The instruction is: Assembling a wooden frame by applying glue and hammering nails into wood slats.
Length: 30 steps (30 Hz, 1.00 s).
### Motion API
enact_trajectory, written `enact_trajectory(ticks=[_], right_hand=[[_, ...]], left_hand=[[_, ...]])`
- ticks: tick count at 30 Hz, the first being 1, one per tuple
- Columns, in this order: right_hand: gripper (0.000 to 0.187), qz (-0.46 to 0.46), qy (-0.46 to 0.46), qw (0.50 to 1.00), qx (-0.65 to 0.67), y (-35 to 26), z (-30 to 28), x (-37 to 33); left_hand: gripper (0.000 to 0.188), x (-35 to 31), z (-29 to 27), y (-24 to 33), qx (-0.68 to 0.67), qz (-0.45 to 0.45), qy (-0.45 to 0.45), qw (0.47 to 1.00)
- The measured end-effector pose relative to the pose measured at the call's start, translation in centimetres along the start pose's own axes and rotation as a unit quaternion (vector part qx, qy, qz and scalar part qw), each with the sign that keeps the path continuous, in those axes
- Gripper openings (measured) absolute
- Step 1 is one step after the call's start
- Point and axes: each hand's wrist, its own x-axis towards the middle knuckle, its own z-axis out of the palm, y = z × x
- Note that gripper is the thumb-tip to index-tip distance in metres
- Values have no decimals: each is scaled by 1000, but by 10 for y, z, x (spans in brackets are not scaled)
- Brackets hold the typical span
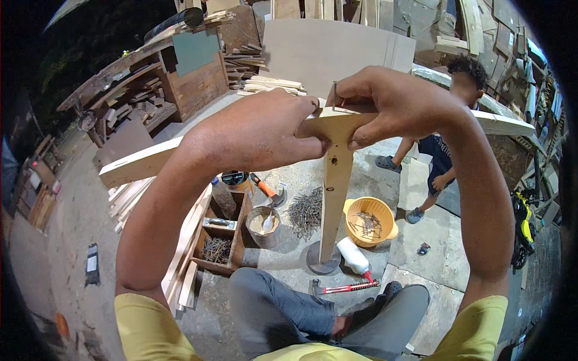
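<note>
Both my hands meet high in the middle, over the joint of two pale wooden pieces. My left hand (pixel 256 126) is closed round the long crosswise board (pixel 141 159), thumb on its near face. From the other side my right hand (pixel 400 99) grips the same board, thumb beside the joint. Below the joint an upright wooden piece (pixel 335 207) runs down to a dark round base (pixel 323 260) on the floor. A nail (pixel 335 95) stands up from the top by my right fingers. Near the foot lie a white glue bottle (pixel 353 255) and a red-handled hammer (pixel 346 289).
Loose nails (pixel 306 212) lie in a pile beside a yellow basin (pixel 390 231). Leftward are a metal can (pixel 263 236), a wooden toolbox (pixel 241 237) and an orange-handled hammer (pixel 264 185). Another person (pixel 442 153) stands at the right, close behind the board.
</note>
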Motion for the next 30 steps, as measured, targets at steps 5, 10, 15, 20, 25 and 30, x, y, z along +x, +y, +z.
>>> enact_trajectory(ticks=[5,10,15,20,25,30], right_hand=[[38,7,3,1000,12,3,1,-2],[42,-1,17,1000,10,6,3,0],[45,4,22,1000,3,4,4,0],[47,16,5,1000,-25,7,1,1],[47,-49,146,979,-136,1,7,-15],[41,-109,347,926,102,2,69,-91]], left_hand=[[42,1,2,0,-4,0,10,1000],[46,-2,2,-3,15,26,24,999],[47,1,5,-4,23,20,27,999],[44,5,7,-5,28,13,26,999],[46,6,12,-8,9,44,44,998],[46,7,17,-14,9,63,72,995]])
